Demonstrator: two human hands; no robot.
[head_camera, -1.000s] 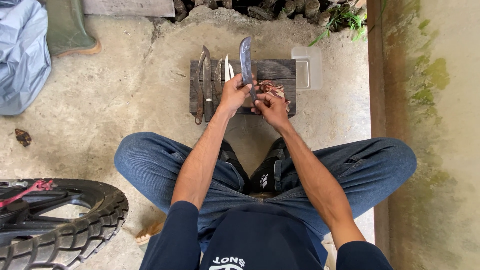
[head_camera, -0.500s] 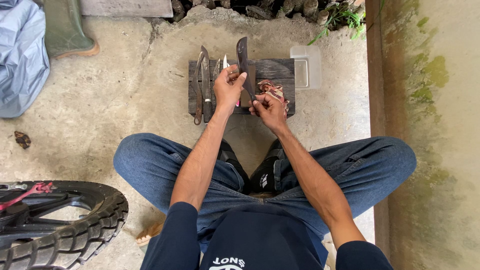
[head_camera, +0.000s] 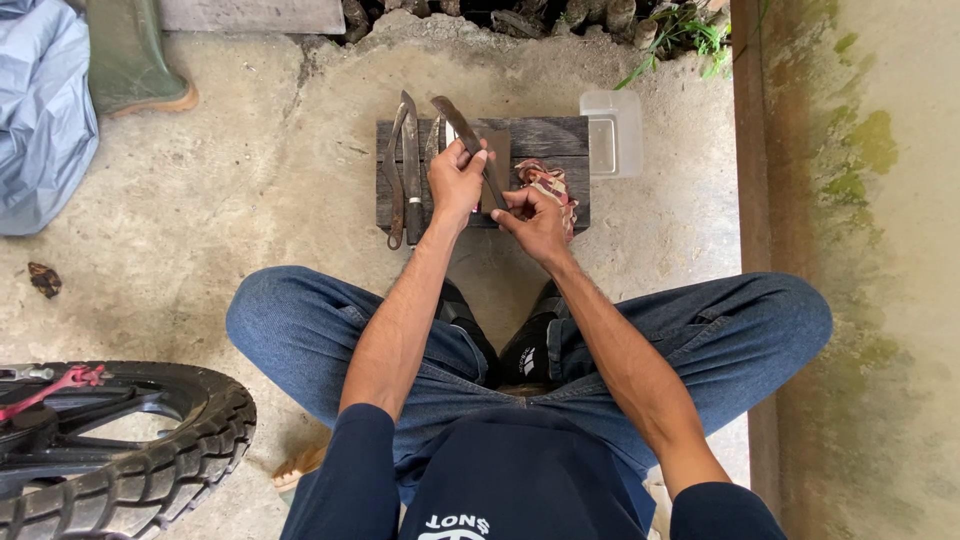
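Together, the left hand (head_camera: 455, 180) and right hand (head_camera: 535, 222) pinch one dark blade (head_camera: 462, 130) — three more knives (head_camera: 410, 165) on the board (head_camera: 545, 140).

A single view, from a camera worn on the person's head, looking almost straight down. The bottom edge is nearest, showing the dark blue shirt and the bent knees in blue jeans (head_camera: 300, 320). Farther away, at arm's length near the top centre, lies a dark weathered wooden board (head_camera: 545, 138) on the grey concrete floor (head_camera: 250, 200). The view reaches a black knobbly motorcycle tyre (head_camera: 150, 470) at lower left and a mossy concrete wall (head_camera: 880, 250) on the right.
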